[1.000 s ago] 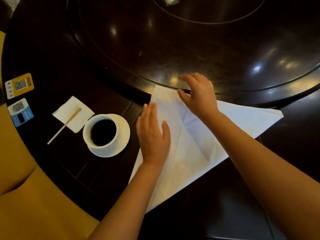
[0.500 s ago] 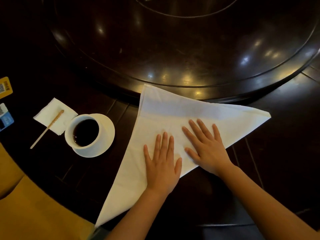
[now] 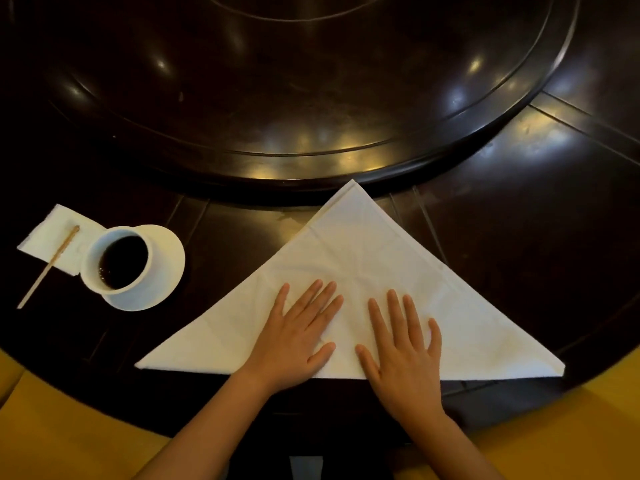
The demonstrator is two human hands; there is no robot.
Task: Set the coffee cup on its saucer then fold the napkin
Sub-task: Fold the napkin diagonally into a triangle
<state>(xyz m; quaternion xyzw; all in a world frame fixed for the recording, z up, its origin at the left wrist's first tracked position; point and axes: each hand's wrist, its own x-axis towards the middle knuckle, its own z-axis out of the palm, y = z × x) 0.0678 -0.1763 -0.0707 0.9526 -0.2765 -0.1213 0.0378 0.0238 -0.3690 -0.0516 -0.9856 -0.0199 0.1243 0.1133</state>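
A white cloth napkin [image 3: 360,258] lies folded into a triangle on the dark table, its long edge toward me and its tip pointing away. My left hand [image 3: 298,336] and my right hand [image 3: 403,351] press flat on the napkin side by side near its near edge, fingers spread, holding nothing. At the left, a white cup [image 3: 119,259] full of dark coffee stands on its white saucer [image 3: 166,268].
A small white paper napkin [image 3: 52,237] with a wooden stir stick [image 3: 48,268] lies left of the cup. A raised round turntable [image 3: 311,98] fills the table's far part. Yellow seat fabric [image 3: 554,441] lines the near edge.
Both hands slid to the napkin's near edge and flattened on it. The triangle now lies square to me with its tip pointing away, partly from my head turning.
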